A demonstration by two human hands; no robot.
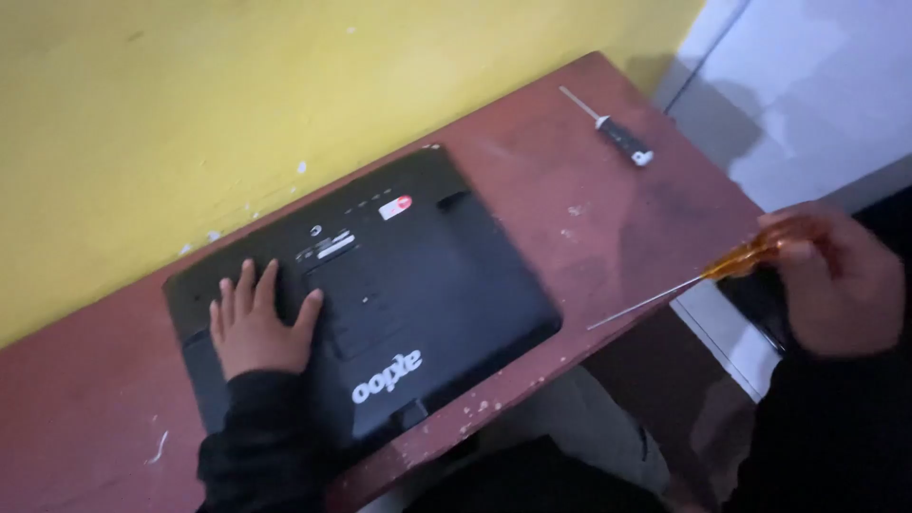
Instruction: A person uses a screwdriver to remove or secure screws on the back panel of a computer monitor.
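Note:
A black flat device, lying back side up, rests on a reddish-brown table. My left hand lies flat on its left part, fingers spread. My right hand is off the table's right edge and grips the orange handle of a long thin screwdriver, whose metal shaft points left toward the device's right edge without touching it.
A second screwdriver with a dark handle lies near the table's far right corner. A yellow wall runs along the table's far side. White wall and floor tiles are to the right.

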